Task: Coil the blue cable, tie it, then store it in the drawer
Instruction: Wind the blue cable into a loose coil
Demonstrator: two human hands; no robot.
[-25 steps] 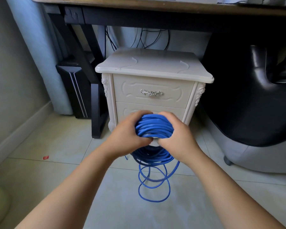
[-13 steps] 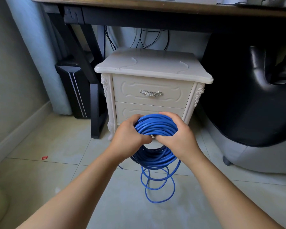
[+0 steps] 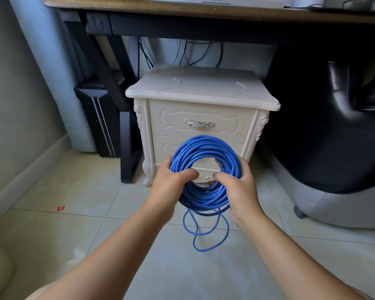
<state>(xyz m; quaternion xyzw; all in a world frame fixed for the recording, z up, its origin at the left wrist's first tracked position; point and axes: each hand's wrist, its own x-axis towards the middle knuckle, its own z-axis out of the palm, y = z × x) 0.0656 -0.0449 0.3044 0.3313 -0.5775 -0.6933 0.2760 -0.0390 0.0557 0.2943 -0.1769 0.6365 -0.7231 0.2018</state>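
Both the left hand (image 3: 171, 187) and right hand (image 3: 239, 187) are gripping the springy, light blue plastic-jacketed cable coil (image 3: 205, 152) at its near rim, loose tail dangling.

I get a single wide view from the head, tilted forward and down, squarely facing the nightstand (image 3: 200, 92) front at close range, beneath the surface (image 3: 182, 9) near edge
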